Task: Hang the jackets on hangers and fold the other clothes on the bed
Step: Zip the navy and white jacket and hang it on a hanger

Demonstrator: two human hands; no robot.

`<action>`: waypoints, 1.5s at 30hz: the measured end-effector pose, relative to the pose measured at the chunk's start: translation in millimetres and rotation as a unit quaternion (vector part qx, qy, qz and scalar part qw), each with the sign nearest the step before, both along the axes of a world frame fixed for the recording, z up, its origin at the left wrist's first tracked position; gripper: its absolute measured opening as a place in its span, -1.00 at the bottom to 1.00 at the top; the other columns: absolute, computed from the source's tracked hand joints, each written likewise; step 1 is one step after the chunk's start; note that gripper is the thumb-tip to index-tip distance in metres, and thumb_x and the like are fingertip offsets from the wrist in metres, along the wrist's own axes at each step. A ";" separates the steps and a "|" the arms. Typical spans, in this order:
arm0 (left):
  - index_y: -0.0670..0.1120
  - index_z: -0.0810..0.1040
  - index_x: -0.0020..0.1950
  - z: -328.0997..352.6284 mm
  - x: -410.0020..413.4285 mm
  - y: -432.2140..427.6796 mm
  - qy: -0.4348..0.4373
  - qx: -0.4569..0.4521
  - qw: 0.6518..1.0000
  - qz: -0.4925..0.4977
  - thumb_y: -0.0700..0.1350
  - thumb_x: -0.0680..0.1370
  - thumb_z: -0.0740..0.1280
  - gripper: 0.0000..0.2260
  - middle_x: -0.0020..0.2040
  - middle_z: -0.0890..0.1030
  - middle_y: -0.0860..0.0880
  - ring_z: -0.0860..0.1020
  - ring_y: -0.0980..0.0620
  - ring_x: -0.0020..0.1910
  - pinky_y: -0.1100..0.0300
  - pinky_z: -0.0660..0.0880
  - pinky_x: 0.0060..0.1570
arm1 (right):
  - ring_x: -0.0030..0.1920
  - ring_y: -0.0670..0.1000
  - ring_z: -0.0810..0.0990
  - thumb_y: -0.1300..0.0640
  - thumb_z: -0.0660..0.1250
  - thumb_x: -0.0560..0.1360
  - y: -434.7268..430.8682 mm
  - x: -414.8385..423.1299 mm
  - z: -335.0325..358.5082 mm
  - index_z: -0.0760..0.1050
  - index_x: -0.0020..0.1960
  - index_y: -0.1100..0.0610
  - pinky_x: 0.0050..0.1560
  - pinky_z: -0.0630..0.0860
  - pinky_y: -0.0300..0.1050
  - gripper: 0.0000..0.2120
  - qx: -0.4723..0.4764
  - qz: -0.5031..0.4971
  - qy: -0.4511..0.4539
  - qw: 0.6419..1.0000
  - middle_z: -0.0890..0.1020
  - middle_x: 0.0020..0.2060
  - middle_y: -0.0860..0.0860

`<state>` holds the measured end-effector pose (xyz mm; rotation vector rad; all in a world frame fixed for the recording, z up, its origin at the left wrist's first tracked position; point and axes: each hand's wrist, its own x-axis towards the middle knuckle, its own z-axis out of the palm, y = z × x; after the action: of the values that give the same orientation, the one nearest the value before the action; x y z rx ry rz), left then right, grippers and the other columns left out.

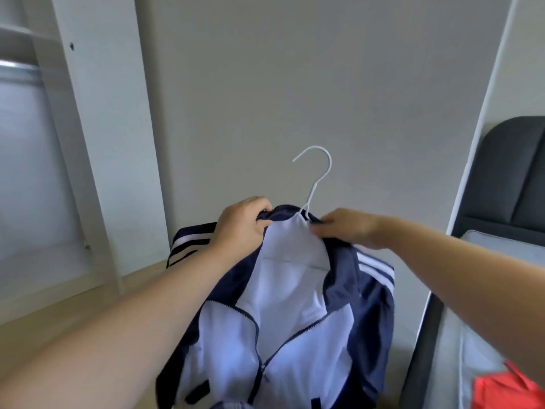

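Observation:
A navy and white track jacket [295, 305] with white shoulder stripes hangs in front of me, its zip partly open. A white wire hanger [317, 175] sits inside it, the hook sticking up above the collar. My left hand [241, 225] grips the left side of the collar. My right hand [345, 228] pinches the collar's right side beside the hanger's neck. The hanger's arms are hidden inside the jacket.
A white wardrobe [85, 137] with an open compartment and a metal rail [17, 72] stands at the left. At the right are a white post [483, 113], a dark headboard [513, 172], the bed [501, 249] and a red garment [507, 388].

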<state>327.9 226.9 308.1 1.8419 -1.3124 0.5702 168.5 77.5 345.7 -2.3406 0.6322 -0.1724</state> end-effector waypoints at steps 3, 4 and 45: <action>-0.05 0.56 0.05 0.7 0.7 -7.3 0.068 0.042 0.997 -0.019 -0.23 0.48 0.39 -0.82 -0.12 0.51 0.13 0.50 0.03 -0.10 0.24 0.36 -0.11 | -0.30 -0.01 0.45 0.18 0.37 0.50 -1.3 2.9 -18.0 0.49 -0.24 0.24 -0.24 0.42 -0.20 -0.81 0.002 -0.041 -0.078 0.996 0.52 -0.32 0.09; 0.01 0.52 0.17 5.0 1.1 -8.6 0.115 0.073 0.990 -0.020 -0.18 0.47 0.42 -0.70 -0.03 0.50 0.11 0.50 0.04 -0.02 0.25 0.36 -0.03 | -0.36 -0.04 0.39 0.18 0.37 0.49 -1.3 4.6 -21.3 0.44 -0.30 0.19 -0.35 0.34 -0.27 -0.78 -0.022 -0.068 -0.104 0.992 0.45 -0.37 0.03; -0.08 0.45 -0.12 12.4 -32.9 -38.8 0.055 0.195 0.979 -0.033 0.08 0.57 0.25 -0.77 -0.16 0.54 0.00 0.53 -0.09 -0.09 0.08 0.41 -0.12 | -0.46 -0.06 0.22 0.28 0.42 0.40 -16.4 -24.7 -20.7 0.20 -0.39 0.11 -0.48 0.22 -0.29 -0.59 -0.178 -0.124 -0.253 0.943 0.27 -0.48 -0.04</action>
<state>295.0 188.1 320.6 2.0989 -1.4822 0.1772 143.8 61.1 324.9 -2.3936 0.6677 -1.0433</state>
